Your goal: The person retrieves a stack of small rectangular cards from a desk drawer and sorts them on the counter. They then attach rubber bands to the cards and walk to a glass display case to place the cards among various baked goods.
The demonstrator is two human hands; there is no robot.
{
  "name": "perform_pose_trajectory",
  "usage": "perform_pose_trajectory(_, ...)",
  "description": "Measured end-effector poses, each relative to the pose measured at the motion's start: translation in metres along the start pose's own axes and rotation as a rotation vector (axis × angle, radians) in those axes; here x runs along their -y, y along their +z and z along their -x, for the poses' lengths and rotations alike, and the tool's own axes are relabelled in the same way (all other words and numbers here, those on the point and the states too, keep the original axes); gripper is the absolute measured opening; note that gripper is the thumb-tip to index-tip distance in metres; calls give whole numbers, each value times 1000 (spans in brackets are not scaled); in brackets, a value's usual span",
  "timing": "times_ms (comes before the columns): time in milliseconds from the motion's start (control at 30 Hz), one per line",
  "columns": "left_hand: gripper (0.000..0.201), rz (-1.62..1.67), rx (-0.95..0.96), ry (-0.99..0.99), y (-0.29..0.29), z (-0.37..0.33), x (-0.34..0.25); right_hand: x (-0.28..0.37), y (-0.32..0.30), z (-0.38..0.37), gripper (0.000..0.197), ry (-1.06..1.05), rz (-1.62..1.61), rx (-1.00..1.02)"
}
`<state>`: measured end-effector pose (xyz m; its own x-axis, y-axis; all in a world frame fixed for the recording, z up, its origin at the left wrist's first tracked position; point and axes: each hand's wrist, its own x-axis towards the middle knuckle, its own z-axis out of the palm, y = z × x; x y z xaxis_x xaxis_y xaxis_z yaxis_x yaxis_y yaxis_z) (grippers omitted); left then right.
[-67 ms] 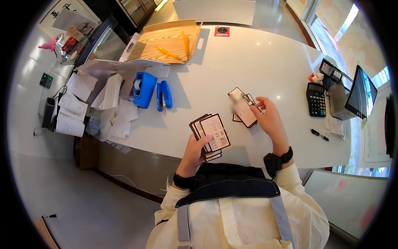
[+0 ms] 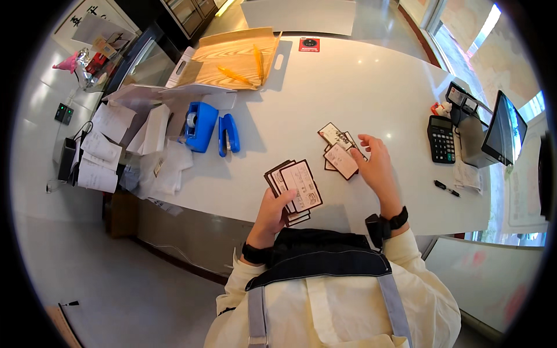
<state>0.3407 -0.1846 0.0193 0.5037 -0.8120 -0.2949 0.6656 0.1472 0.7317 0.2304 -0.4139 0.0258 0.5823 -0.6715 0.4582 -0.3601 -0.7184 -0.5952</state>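
Note:
My left hand is closed on a fanned stack of cards, pale with dark borders, thumb on top. It holds them just above the counter's near edge. Ahead and to the right, several similar cards overlap in a loose pile on the counter. Over the pile's right side is my right hand, its thumb and fingers apart. The thumb tip is beside or touching the top card's edge; I cannot tell which. No card is visibly gripped there.
On the white counter, a blue tape dispenser and blue stapler stand left, near papers. A wooden tray with yellow tongs lies farther back. At right are a calculator, a pen and a screen.
The pile's top card, partly blurred before, now shows sharply and lies flatter on the others. My right fingers have shifted very slightly; my left hand and its stack stay put.

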Motion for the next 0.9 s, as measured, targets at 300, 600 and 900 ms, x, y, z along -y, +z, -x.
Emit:
perform_pose_trajectory(300,41,170,127,4,12,-1,-8,43,-4,12,17,367,-743,546)
perform_pose_trajectory(600,43,-157,-51,86,3,0,0,29,0,2,19,173,-518,304)
perform_pose_trajectory(900,46,227,186,11,5,1,-10,20,-7,-2,18,479,-766,522)
